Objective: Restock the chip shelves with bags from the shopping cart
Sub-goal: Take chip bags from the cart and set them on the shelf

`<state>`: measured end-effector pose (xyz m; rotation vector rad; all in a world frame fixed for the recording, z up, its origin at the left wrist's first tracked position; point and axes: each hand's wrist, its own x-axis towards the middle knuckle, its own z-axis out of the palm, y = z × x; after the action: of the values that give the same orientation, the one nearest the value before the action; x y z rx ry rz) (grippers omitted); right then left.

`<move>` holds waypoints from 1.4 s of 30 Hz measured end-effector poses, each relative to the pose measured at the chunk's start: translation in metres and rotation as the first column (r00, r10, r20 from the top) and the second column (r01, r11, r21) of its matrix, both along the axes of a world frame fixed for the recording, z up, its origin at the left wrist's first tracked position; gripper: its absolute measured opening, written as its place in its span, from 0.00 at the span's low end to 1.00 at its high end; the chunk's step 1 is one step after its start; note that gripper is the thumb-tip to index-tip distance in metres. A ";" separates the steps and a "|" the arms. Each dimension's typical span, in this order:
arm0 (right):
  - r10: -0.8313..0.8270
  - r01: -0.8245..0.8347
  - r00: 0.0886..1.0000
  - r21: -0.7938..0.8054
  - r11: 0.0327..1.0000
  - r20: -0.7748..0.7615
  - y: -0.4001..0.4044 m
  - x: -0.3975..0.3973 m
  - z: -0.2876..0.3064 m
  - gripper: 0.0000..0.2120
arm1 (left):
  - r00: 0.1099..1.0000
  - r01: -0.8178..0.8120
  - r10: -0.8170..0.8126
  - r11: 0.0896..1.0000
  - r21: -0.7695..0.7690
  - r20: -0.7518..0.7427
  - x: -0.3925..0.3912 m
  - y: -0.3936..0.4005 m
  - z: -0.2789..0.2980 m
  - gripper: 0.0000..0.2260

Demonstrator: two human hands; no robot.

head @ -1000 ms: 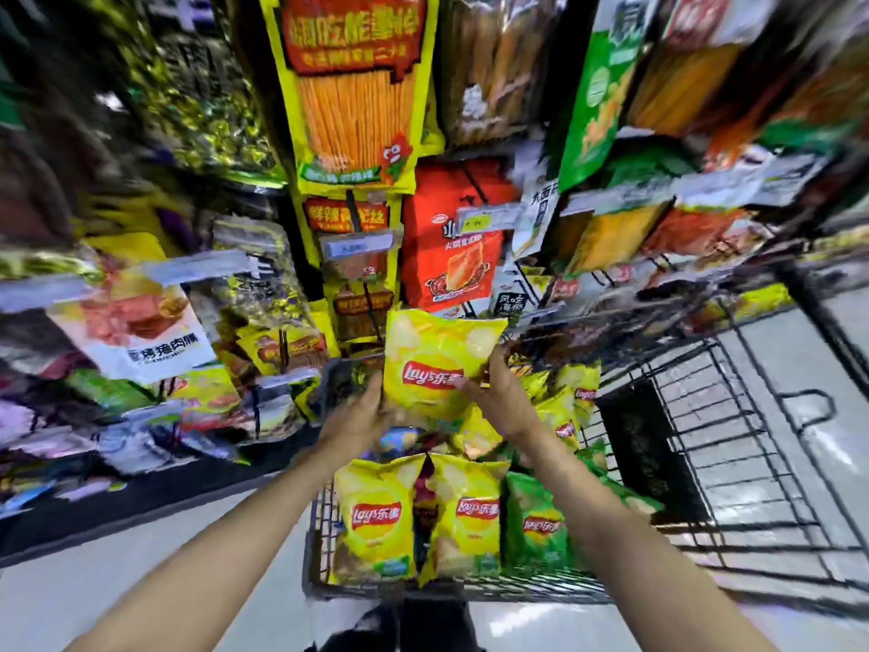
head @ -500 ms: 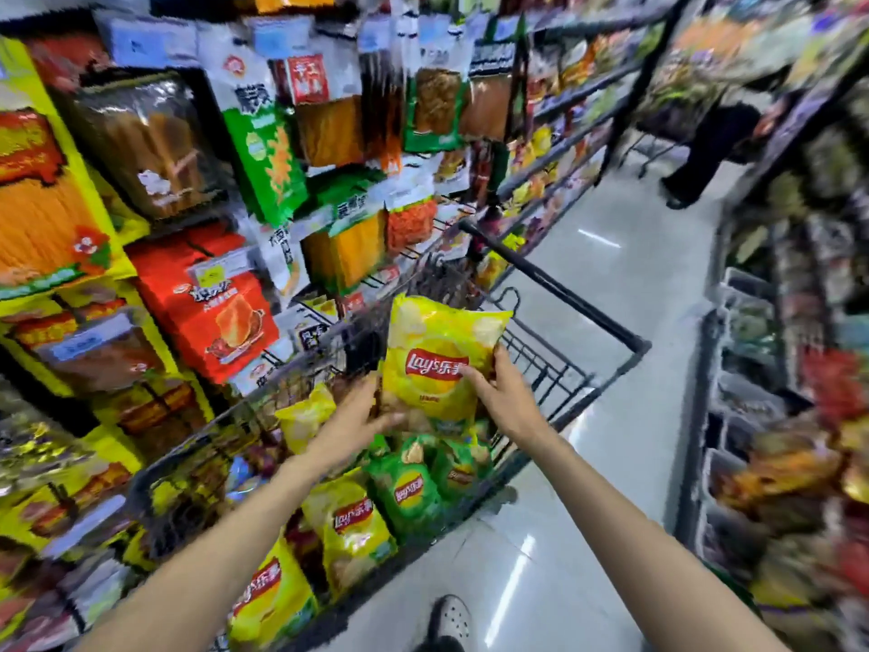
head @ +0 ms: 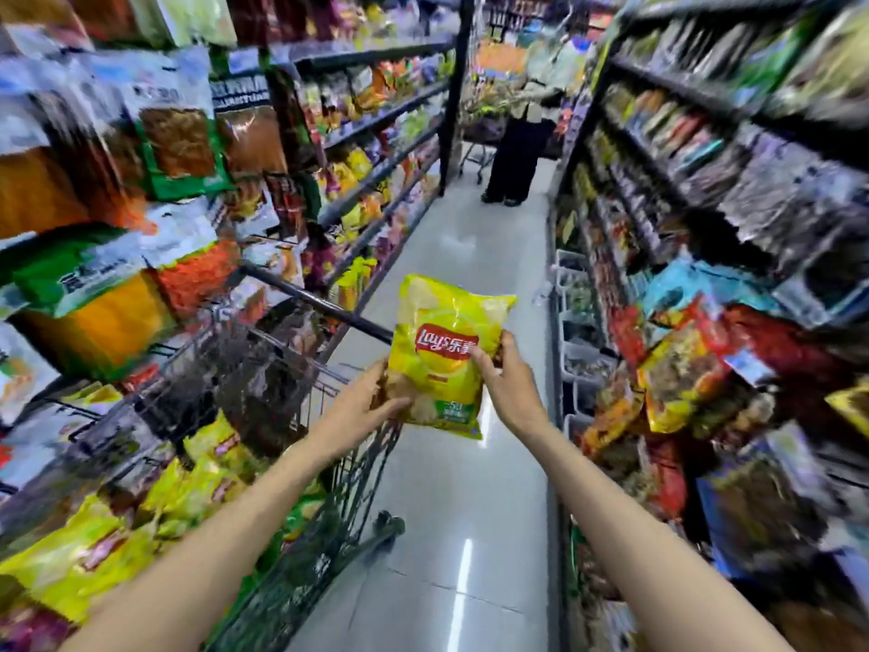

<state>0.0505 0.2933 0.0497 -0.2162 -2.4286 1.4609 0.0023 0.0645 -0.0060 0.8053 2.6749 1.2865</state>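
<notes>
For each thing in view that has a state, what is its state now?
Chip bag: upright, held in the air over the aisle, between both hands.
Left hand: holds the bag's lower left.
Right hand: holds the bag's right edge.
Cart: at the left, still holds bags.

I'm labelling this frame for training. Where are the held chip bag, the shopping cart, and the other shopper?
held chip bag (head: 444, 350): head view, on its red logo.
shopping cart (head: 319, 309): head view, on its black handle bar.
other shopper (head: 515, 152): head view, on the dark trousers.
</notes>
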 end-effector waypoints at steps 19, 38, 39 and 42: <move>-0.150 0.151 0.988 0.060 0.987 -0.035 0.252 -0.128 0.029 0.25 | 0.977 0.196 -0.204 0.975 -0.108 -0.068 -0.178 0.263 0.032 0.24; -0.080 0.088 0.992 0.080 0.993 -0.101 0.362 -0.482 0.080 0.18 | 0.982 0.124 -0.133 0.990 -0.073 -0.136 -0.502 0.374 0.095 0.22; -0.072 0.081 0.992 0.082 0.993 -0.108 0.368 -0.498 0.081 0.16 | 0.984 0.117 -0.125 0.991 -0.064 -0.128 -0.515 0.380 0.094 0.22; -0.034 0.046 0.993 0.104 0.994 -0.117 0.385 -0.554 0.081 0.15 | 0.988 0.091 -0.098 0.994 -0.055 -0.120 -0.555 0.395 0.099 0.20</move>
<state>-0.5030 0.6784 0.1311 -0.1521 -2.3871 1.2865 -0.5527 0.4593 0.0929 1.0230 2.7114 1.1818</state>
